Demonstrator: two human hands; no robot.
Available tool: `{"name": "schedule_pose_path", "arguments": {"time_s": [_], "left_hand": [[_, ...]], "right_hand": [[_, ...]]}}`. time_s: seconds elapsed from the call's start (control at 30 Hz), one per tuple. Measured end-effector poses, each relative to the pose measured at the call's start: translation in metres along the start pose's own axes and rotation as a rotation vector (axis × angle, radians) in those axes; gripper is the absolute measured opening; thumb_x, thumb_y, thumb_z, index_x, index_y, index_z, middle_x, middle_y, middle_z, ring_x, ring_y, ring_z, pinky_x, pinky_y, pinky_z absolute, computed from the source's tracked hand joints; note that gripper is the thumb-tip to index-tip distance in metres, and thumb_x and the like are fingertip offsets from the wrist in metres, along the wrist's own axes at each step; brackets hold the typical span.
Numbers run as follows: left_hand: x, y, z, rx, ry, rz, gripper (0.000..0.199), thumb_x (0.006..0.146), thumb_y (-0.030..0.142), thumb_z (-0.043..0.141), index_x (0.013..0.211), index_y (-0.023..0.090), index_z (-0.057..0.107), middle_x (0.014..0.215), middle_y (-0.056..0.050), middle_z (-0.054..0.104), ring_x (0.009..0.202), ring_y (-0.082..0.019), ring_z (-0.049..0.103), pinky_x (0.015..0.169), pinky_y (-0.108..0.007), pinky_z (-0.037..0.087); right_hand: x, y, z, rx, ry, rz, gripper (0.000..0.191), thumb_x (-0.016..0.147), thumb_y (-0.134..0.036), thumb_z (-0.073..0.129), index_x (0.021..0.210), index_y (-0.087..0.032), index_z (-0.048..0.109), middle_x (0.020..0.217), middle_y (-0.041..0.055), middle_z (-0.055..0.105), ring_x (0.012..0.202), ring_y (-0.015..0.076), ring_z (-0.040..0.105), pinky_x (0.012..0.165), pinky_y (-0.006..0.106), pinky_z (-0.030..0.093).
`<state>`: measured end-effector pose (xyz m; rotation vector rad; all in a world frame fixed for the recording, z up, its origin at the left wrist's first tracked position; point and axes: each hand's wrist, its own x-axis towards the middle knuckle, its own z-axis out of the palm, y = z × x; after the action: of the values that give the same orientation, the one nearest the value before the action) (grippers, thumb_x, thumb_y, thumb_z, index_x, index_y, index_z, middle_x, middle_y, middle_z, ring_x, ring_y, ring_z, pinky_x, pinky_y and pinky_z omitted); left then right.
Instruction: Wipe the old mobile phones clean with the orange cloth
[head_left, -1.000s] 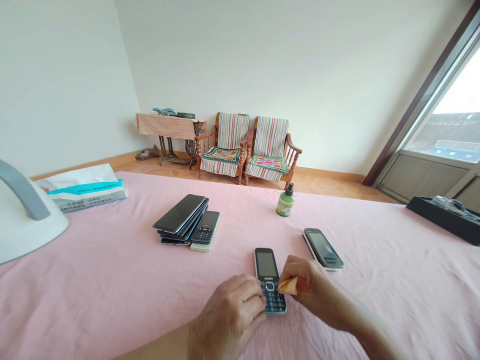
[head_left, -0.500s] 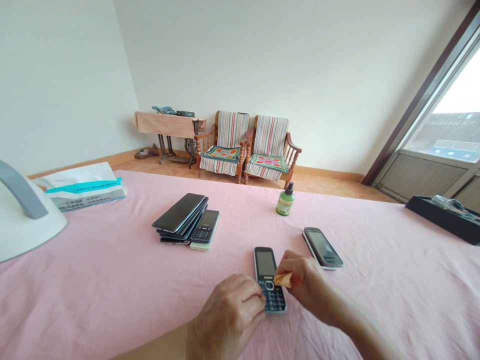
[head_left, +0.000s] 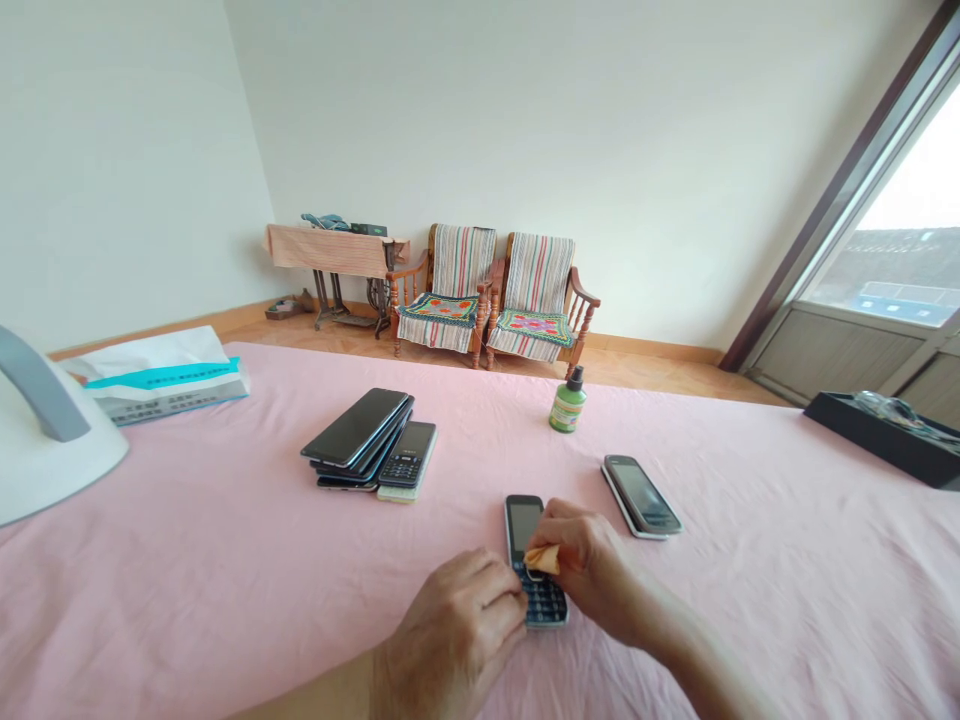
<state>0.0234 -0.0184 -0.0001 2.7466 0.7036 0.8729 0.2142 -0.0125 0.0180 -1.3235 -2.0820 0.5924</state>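
Note:
A dark keypad phone (head_left: 546,604) lies face up on the pink cloth in front of me, its screen end pointing away. My left hand (head_left: 463,620) presses against its left edge with the fingers closed, steadying it by the keypad. Pinched in my right hand (head_left: 592,560) is a folded orange cloth (head_left: 543,558), which touches the phone around the navigation button, between screen and keys. The right fingers cover part of the phone's right side. Just beyond my right hand lie phones (head_left: 643,496), one stacked on another.
To the left sit a stack of smartphones (head_left: 358,428) and another keypad phone (head_left: 408,454). A green spray bottle (head_left: 568,405) stands farther back. A tissue pack (head_left: 169,375) and a white object with a grey handle (head_left: 60,450) are far left; a black box (head_left: 877,440) is at right.
My right hand has moved the orange cloth a little to the left, from the phone's right edge onto the navigation button. My left hand stays on the phone's edge.

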Motion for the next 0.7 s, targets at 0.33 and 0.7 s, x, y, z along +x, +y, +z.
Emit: {"name": "schedule_pose_path", "arguments": {"time_s": [0.33,0.7], "left_hand": [[-0.003,-0.001,0.002,-0.034,-0.038,-0.083,0.01,0.086,0.01,0.06,0.091,0.017,0.064,0.089,-0.003,0.064,0.083,-0.02,0.06,0.076,-0.032,0.053],[0.007,-0.007,-0.008,-0.223,-0.058,-0.317,0.065,0.062,0.011,0.08,0.119,0.022,0.05,0.117,-0.006,0.058,0.109,-0.026,0.052,0.097,-0.041,0.045]], "right_hand": [[0.003,0.004,0.009,0.045,0.028,0.002,0.032,0.07,0.008,0.047,0.071,-0.017,0.066,0.076,-0.0006,0.057,0.067,0.0091,0.054,0.059,0.019,0.036],[-0.011,0.0,-0.006,0.03,-0.005,0.059,0.027,0.072,0.005,0.049,0.069,-0.016,0.065,0.073,-0.0012,0.056,0.064,0.0093,0.053,0.058,0.02,0.036]]}}
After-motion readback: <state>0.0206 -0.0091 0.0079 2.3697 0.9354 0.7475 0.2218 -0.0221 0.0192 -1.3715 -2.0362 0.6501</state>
